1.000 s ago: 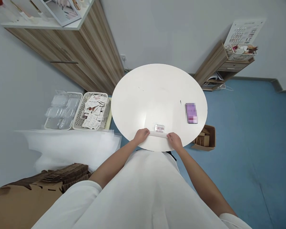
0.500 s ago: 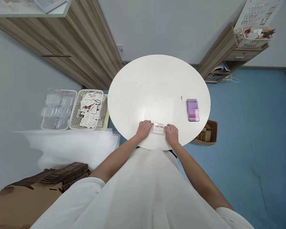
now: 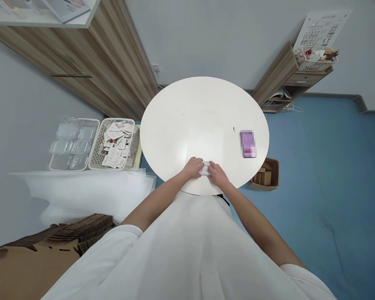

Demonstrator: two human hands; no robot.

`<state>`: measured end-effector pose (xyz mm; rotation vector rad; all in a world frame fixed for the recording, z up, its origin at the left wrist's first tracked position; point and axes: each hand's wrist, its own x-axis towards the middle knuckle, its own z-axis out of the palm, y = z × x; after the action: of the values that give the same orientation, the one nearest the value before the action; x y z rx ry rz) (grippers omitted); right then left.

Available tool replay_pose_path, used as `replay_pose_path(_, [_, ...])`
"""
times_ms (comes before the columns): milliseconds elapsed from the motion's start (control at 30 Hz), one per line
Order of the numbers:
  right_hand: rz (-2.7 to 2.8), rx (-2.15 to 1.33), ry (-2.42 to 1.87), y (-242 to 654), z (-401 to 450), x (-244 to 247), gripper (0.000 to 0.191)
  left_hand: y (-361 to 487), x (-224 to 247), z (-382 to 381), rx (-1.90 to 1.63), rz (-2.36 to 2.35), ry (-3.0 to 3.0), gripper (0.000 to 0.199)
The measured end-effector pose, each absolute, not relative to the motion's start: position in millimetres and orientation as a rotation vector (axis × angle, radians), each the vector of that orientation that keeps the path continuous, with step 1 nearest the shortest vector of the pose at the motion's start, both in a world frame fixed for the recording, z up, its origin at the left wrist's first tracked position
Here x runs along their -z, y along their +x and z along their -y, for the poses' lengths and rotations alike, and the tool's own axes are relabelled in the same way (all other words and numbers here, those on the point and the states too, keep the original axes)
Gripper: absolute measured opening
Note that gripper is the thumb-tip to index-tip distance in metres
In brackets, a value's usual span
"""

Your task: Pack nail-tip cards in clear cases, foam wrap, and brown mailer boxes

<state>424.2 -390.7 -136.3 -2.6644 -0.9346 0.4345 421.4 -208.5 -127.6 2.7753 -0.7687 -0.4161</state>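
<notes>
Near the front edge of the round white table (image 3: 168, 137), a small white packet (image 3: 205, 168) with faint print lies between my hands. A pale, thin wrap seems to be around it. My left hand (image 3: 193, 168) holds its left end with curled fingers. From the other side, my right hand (image 3: 218, 174) grips the right end, thumb and fingers drawn in. The fingers cover much of the packet, so its kind cannot be made out.
A phone with a purple screen (image 3: 248, 144) lies on the table's right side. To the left stand a white basket of printed cards (image 3: 93, 157) and a tray of clear plastic boxes (image 3: 69, 143). White sheets (image 3: 112, 187) and folded cardboard (image 3: 34, 262) lie below; a cardboard box (image 3: 274, 179) sits at right.
My hands have come closer together over the packet. Its printed face, plainly visible before, is now mostly covered, and the pale wrap looks folded in. The whole view has shifted slightly.
</notes>
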Motion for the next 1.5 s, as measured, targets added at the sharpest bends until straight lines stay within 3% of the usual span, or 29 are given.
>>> replay_pose_path(367, [0.872,-0.655,-2.469,381.8,393.2,107.2,0.016,372.8,113.4,190.5,0.523,0.764,2.546,0.029])
replay_pose_path(567, [0.787,-0.544,-2.432,403.7,389.8,99.4,0.012,384.1,107.6,183.1,0.452,0.578,2.498,0.027])
replay_pose_path(733, [0.632,-0.635,-2.502,423.5,386.8,98.2,0.021,394.8,107.7,175.8,0.54,0.362,2.343,0.032])
replay_pose_path(1067, [0.357,-0.745,-2.408,440.4,383.7,118.8,0.019,414.5,130.8,167.5,0.793,-0.06,2.339,0.026])
replay_pose_path(1400, [0.212,-0.428,-2.637,431.5,402.6,138.7,0.029,402.2,118.0,153.0,0.965,-0.277,2.571,0.025])
replay_pose_path(1500, [0.33,-0.214,-2.755,421.0,403.2,132.2,0.035,397.9,106.7,162.8,0.716,-0.298,2.785,0.031])
